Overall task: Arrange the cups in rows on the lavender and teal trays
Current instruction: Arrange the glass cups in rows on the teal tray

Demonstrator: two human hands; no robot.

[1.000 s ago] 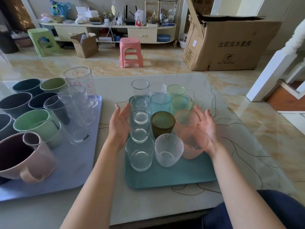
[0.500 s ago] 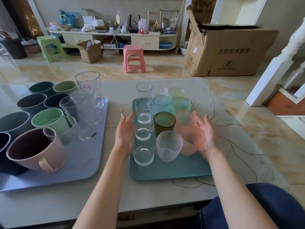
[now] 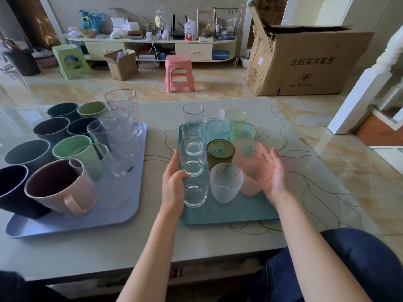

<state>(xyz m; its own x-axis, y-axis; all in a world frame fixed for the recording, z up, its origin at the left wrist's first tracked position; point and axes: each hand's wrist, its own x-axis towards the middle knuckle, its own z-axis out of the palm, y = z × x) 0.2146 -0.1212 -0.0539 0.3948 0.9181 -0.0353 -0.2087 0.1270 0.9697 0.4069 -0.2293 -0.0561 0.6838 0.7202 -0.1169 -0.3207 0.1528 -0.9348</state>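
cups are sitting in three tight rows on the teal tray (image 3: 231,214), and both hands are bracketing the near end of the block. the left hand (image 3: 174,186) is curling its fingers round the near clear glass (image 3: 194,187), thumb on the glass's outer side. the right hand (image 3: 273,176) is lying flat and relaxed against the outer wall of the near pink cup (image 3: 255,179), fingers straight, gripping nothing. between the two hands the frosted white cup (image 3: 226,182) is standing, with the dark green cup (image 3: 220,152) just beyond it.

the main risk is squeezing: pushing inward from both sides is likely to knock glass against glass, and the tapered pink cup could ride up or tip toward the frosted one. beyond the left fingers the clear glasses are touching in a line, so a nudge on the near one may be passing down the row. the far cups look to be standing at or past the tray's far edge, though i cannot tell for sure. well out to the left of the left hand, the lavender tray (image 3: 122,205) is holding crowded mugs and tall glasses, easy to catch with an elbow
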